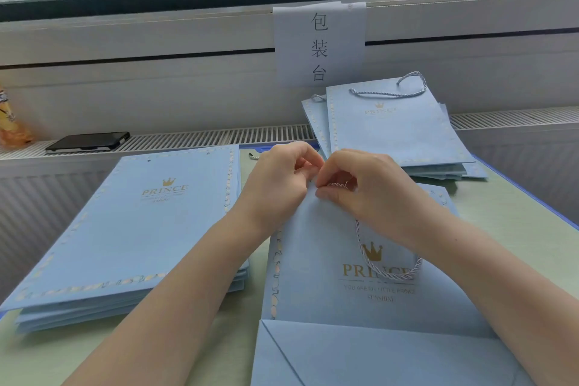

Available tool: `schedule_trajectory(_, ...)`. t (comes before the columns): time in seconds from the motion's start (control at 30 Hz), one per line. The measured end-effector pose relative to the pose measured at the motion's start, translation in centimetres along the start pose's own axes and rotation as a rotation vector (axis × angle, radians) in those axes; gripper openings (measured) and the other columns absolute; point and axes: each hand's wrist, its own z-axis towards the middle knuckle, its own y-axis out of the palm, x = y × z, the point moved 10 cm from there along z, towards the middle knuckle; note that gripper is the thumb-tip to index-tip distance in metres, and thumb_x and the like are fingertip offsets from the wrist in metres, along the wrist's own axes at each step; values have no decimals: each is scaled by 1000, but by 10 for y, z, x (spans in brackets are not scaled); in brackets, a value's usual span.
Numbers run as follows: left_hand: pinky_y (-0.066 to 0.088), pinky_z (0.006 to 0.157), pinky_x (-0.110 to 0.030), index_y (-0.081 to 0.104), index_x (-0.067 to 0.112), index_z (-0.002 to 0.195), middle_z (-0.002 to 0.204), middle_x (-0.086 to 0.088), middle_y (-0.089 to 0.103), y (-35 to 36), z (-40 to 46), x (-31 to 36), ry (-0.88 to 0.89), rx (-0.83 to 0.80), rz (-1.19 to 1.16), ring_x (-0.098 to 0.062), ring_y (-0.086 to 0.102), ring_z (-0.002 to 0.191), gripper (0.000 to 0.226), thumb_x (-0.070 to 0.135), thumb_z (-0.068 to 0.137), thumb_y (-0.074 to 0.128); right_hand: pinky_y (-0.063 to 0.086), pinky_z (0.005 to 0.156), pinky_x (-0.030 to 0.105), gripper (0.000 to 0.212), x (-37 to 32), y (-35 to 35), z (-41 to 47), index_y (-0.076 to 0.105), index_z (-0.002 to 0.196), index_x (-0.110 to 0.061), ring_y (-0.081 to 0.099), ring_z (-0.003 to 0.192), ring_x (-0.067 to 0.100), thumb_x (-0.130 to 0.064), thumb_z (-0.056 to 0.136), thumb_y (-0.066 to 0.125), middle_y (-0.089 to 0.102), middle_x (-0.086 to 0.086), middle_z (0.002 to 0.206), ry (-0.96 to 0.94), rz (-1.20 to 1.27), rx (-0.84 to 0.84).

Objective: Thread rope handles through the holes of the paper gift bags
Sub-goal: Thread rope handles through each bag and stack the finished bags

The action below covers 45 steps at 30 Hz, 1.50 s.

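I am pinching the rope handle (336, 185) in my right hand (360, 185) while my left hand (282, 180) is gripping the gift bag (319, 238) top edge, mid-tabletop. If the frayed tip is catching the hole, it could be slipping out or tearing paper.

Both forearms bare; no sleeves, seemingly no jewellery.

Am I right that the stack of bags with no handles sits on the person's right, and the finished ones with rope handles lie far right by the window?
Not quite. The head view shows the stack without handles on the person's left. The finished bags with rope handles do lie far right by the window.
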Motion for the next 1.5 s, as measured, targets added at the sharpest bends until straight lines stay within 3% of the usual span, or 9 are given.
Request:
schedule_trajectory(0.3,37,62,-7,64,22,78,68,14,59,-9,-4,18,73,58,-137,4,53,63,27,-1,89,58,42,91,28,26,26,-3,-4,56,102,-27,52,104,7,-33,80,69,59,-13,101,262,115,-32)
schedule_trajectory(0.4,38,63,-8,65,25,77,73,7,64,-7,-6,23,102,33,-155,3,55,64,29,-1,89,58,46,80,26,21,23,1,-2,64,101,-21,59,86,6,-27,82,69,67,-4,90,246,207,-90)
schedule_trajectory(0.5,41,66,-11,67,22,78,81,-2,69,-1,-8,29,133,-14,-152,0,56,66,27,-1,89,59,34,53,15,11,28,1,-6,68,91,-25,44,54,2,-23,80,71,54,-13,59,305,293,-184)
schedule_trajectory(0.6,45,70,-17,69,21,81,83,-3,70,7,-9,32,150,-50,-133,-6,59,72,26,-1,89,59,30,51,13,10,34,1,-12,71,90,-24,40,50,-1,-20,81,72,42,-17,49,382,363,-293)
schedule_trajectory(0.73,42,68,-14,67,26,77,80,-2,69,9,-10,31,151,-63,-129,-4,58,70,33,-4,88,58,41,86,29,28,35,11,-17,71,99,-20,49,79,8,-30,73,72,54,14,78,398,450,-410)
schedule_trajectory(0.93,44,68,-23,70,17,81,81,-6,69,13,-10,28,148,-86,-100,-14,60,73,25,-3,88,58,40,101,44,37,44,19,-21,71,101,-15,61,97,30,-28,67,70,66,21,107,482,497,-426)
schedule_trajectory(1.2,50,77,-34,73,12,85,83,-4,71,13,-6,25,199,-77,-28,-17,65,79,20,-4,86,61,40,82,26,8,54,27,-24,74,85,-10,58,83,15,-7,79,71,65,6,83,570,584,-382)
schedule_trajectory(1.37,43,78,-10,72,10,94,83,10,64,14,-4,19,179,-120,49,-3,59,84,16,0,85,63,40,83,33,27,57,37,-25,76,90,-11,58,85,20,-22,65,75,67,14,95,607,638,-358)
schedule_trajectory(1.5,36,94,-24,67,26,102,104,3,61,26,-4,6,128,-275,112,-10,48,106,21,26,82,72,38,92,37,38,62,38,-26,72,96,1,54,95,24,-22,67,75,64,21,106,638,718,-384)
